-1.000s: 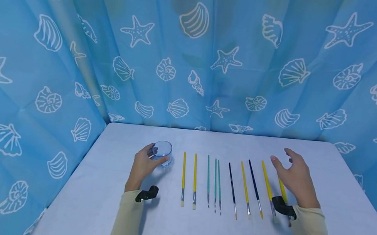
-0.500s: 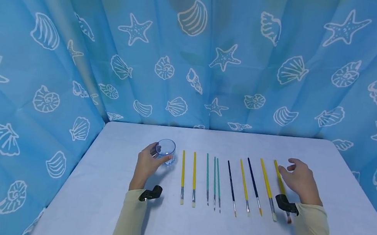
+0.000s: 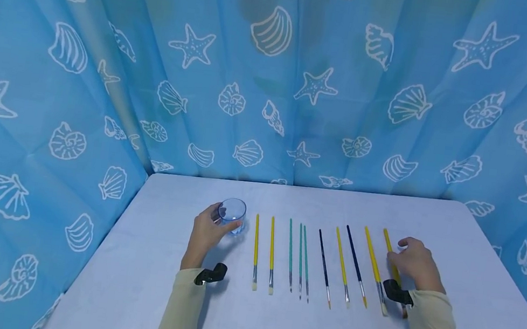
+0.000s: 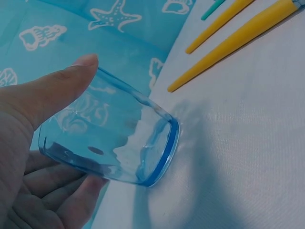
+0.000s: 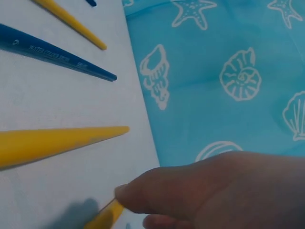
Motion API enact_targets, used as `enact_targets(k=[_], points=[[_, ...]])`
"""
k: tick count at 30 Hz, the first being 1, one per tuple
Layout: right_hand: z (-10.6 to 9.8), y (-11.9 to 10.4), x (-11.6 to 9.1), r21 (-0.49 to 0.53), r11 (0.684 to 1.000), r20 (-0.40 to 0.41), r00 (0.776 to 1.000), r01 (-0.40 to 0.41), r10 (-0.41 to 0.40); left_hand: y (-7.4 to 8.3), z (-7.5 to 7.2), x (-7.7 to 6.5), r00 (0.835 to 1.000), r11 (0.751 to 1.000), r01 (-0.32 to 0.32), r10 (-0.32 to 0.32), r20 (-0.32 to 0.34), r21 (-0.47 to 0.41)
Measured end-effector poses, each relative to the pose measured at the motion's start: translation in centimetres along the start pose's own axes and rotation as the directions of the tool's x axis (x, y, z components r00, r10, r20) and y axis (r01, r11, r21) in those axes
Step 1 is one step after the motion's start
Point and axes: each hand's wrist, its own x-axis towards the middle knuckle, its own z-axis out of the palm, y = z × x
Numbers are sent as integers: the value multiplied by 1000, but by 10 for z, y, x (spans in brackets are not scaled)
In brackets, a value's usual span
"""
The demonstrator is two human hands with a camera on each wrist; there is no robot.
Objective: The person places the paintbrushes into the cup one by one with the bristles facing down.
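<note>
In the head view my left hand (image 3: 205, 235) holds a clear blue glass (image 3: 233, 216) by its side at the left. The left wrist view shows this glass (image 4: 114, 131) tilted, thumb at the rim and fingers under its side, its thick base toward the white cloth. My right hand (image 3: 419, 266) is at the far right, on the last yellow paintbrush (image 3: 387, 241) of a row. In the right wrist view, thumb and fingers pinch that paintbrush (image 5: 107, 217) by its handle; part of the handle is hidden behind the hand.
Several paintbrushes lie side by side with bristles toward me: yellow (image 3: 271, 247), green (image 3: 290, 246), dark (image 3: 356, 254) and a thick yellow one (image 3: 372, 253) beside the right hand. A white cloth (image 3: 274, 323) covers the table. A blue shell-print curtain (image 3: 273, 79) hangs behind.
My right hand has come down to the rightmost yellow paintbrush, and its fingers have closed on the handle. The left hand with the glass has shifted slightly to the right.
</note>
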Motion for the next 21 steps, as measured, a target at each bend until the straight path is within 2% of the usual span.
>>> enact_targets(k=[5,12,21], points=[[2,3,1,-47,999,32,999,2,-1,-1,1,0,1000,1000,-12,12,-8,-1],[4,3,1,-82,997,31,1000,-4,6,-2,3,0,1000,1000,-11,11,-4,-12],[-1,3,-7,-40,998,5,999,50,-50,-2,1,0,999,999,-37,37,-9,-10]])
